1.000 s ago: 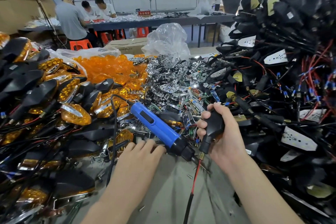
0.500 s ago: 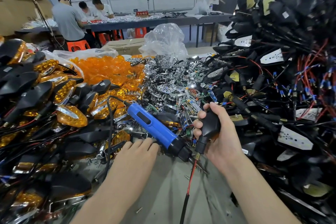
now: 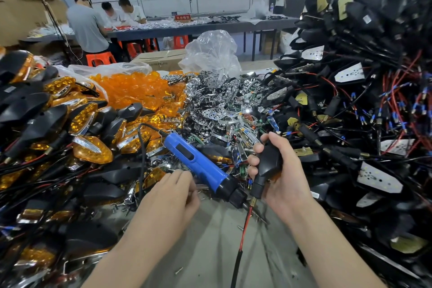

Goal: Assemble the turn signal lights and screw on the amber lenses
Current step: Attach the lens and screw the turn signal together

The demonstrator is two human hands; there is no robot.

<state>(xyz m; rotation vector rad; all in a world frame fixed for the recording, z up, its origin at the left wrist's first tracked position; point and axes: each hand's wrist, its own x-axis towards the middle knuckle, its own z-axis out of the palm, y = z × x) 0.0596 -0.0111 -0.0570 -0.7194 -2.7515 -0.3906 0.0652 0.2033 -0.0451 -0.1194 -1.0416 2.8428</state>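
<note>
The right hand point(image 3: 282, 184) grips a black turn signal housing point(image 3: 268, 161) near the middle of the grey bench point(image 3: 210, 252), stem down, its red wire point(image 3: 245, 224) trailing nearer. Just left lies the blue electric screwdriver point(image 3: 198, 166). The left hand point(image 3: 173, 196) sits beside it, fingers curled under; whether they pinch anything, I cannot tell. Loose amber lenses point(image 3: 135, 89) lie heaped farther left
</note>
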